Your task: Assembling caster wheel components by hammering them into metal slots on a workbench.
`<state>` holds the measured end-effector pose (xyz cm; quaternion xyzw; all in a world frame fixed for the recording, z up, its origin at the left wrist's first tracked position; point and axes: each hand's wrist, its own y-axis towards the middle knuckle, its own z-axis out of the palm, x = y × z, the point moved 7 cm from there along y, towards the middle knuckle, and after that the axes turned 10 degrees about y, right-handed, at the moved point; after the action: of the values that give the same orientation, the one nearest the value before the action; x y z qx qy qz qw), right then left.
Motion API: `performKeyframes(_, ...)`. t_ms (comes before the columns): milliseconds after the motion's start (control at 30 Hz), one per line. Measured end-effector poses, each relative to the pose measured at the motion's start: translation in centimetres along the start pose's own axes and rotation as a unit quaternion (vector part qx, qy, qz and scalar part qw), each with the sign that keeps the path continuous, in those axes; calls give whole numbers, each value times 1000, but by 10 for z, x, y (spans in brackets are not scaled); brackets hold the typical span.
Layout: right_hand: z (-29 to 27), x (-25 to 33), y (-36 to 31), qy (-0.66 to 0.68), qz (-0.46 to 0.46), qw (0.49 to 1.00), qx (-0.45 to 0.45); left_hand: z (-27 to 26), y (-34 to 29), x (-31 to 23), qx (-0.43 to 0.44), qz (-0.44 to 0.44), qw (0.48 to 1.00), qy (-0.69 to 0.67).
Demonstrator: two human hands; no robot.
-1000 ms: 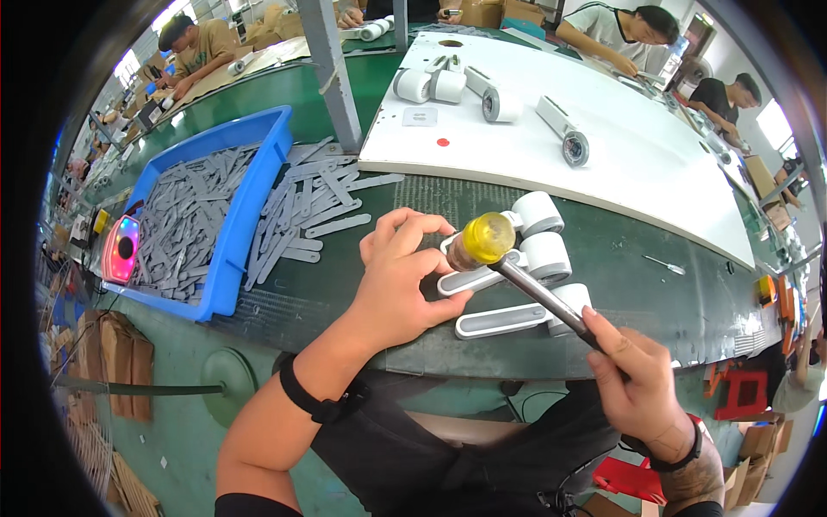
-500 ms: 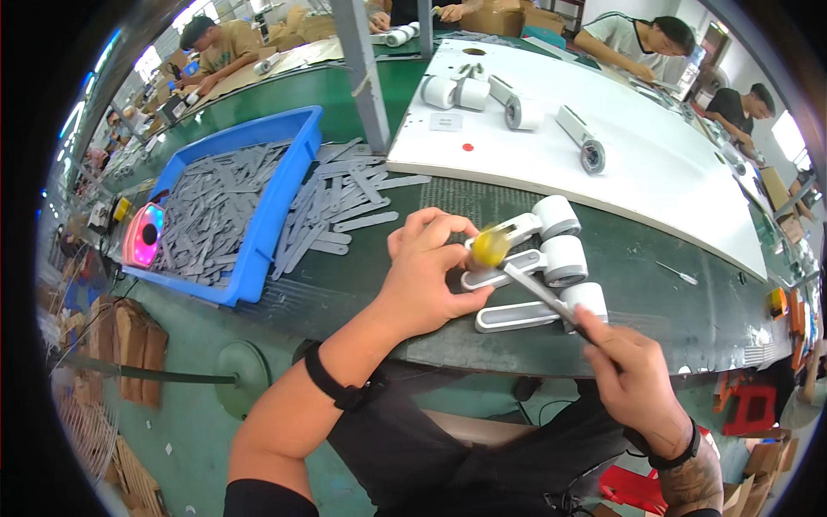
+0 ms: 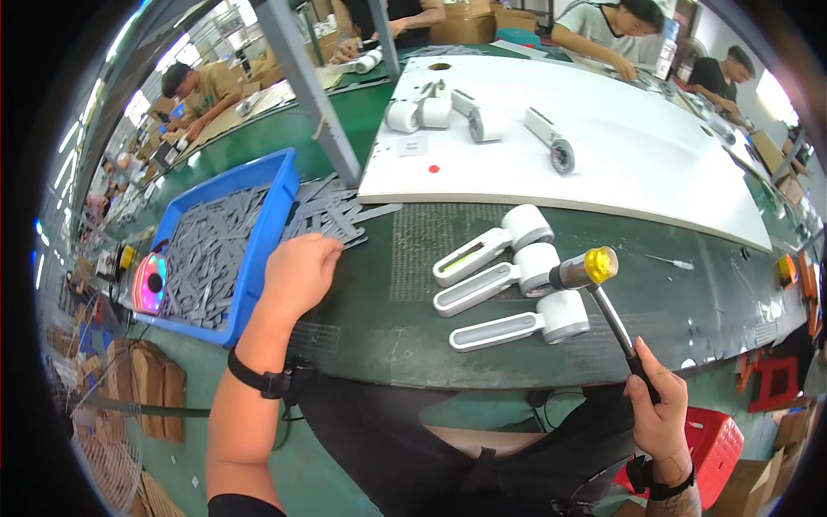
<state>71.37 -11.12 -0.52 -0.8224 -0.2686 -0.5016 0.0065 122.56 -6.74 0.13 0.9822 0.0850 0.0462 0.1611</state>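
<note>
My right hand [image 3: 662, 401] is closed round the dark grip of a mallet [image 3: 613, 317], whose yellow and dark head is raised near the round ends of three white fan-like units. My left hand [image 3: 300, 274] has its fingers curled at the loose grey strips [image 3: 332, 214] beside the blue bin; whether a strip is between them is hidden. The nearest unit [image 3: 498, 331] and the middle unit [image 3: 478, 289] have grey strips filling their handles. In the farthest unit [image 3: 472, 257], the handle's slot is uncovered and shows something yellow-green inside.
A blue bin [image 3: 269, 237] full of grey strips stands left, with a small lit fan [image 3: 152, 283] at its near corner. A white board [image 3: 655, 177] carries several similar units. A screwdriver [image 3: 670, 261] lies to the right. A metal post [image 3: 310, 103] rises behind; several people work beyond.
My left hand has gone from the white units leftward to the grey strips. My right hand has lowered and moved right, lifting the mallet off the middle unit, its head now upright.
</note>
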Motion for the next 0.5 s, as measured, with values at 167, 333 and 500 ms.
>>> performKeyframes(167,-15,-13,-13,46,63,996,-45,-5,14,-44,77,-128,920,-363)
performKeyframes(333,-24,-23,-18,78,69,991,-87,-8,38,-122,61,-86,868,-484)
performKeyframes(500,-31,-27,-22,67,62,992,-83,2,45,-151,-19,-12,916,-401)
